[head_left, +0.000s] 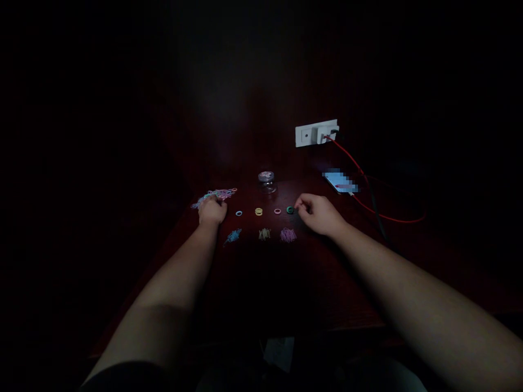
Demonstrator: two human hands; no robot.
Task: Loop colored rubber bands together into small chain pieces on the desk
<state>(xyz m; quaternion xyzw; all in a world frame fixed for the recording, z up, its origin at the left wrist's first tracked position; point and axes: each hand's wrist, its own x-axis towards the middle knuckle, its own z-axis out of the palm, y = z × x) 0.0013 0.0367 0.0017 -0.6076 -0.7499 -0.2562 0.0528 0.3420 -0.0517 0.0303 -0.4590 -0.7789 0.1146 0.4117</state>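
Observation:
My left hand (211, 211) rests at the near edge of a loose pile of mixed-colour elastic bands (224, 193); its thumb stands apart and its fingertips are partly hidden. My right hand (319, 213) is curled, fingertips just beside a green hair tie (290, 209); whether anything small is pinched there is too dark to see. In a row to the left of that tie lie a pink hair tie (277, 211), yellow hair ties (259, 211) and a blue hair tie (239, 213). Nearer me are small heaps of blue bands (233, 236), yellowish bands (265, 234) and purple bands (288, 234).
Behind the row stands a clear lidded jar (267, 182) on the dark reddish table (261, 283). A phone (340, 181) lies at the back right, its red cable (347, 149) running to a wall socket (306, 134). The surroundings are very dark.

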